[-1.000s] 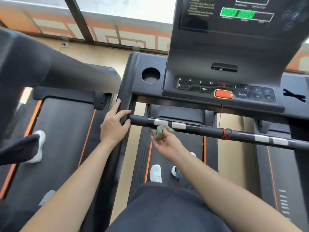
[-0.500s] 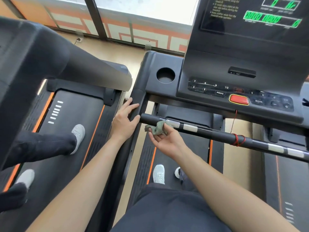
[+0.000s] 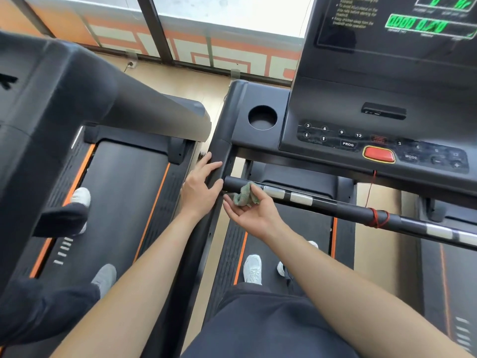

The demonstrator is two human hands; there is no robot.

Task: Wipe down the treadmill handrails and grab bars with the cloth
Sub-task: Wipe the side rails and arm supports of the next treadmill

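Pinched between the thumb and curled fingers of the right hand (image 3: pixel 255 215), palm turned up, a small grey-green cloth (image 3: pixel 244 197) is bunched against the front of the treadmill's black grab bar (image 3: pixel 335 206). The cloth touches the bar near its left end, just beside the point where the bar meets the side handrail (image 3: pixel 219 153), and just left of the first silver sensor plate (image 3: pixel 275 192). The left hand (image 3: pixel 198 192) rests on that handrail with its fingers laid nearly straight across it and the thumb near the bar's end; it holds nothing and lies close to the cloth without touching it.

Behind the bar rises the dark console (image 3: pixel 374 94), its green readout lit at the top. A neighbouring treadmill (image 3: pixel 64 99) stands to the left, where another person's dark trouser legs (image 3: pixel 62 218) and pale shoes show on the belt. The wiper's own white shoes (image 3: pixel 252 268) stand on the belt below the bar. A round cup holder (image 3: pixel 262 117) sits left of the keypad, a red button (image 3: pixel 378 154) sits at its centre, and a red cord (image 3: pixel 377 218) is wound around the bar further right.
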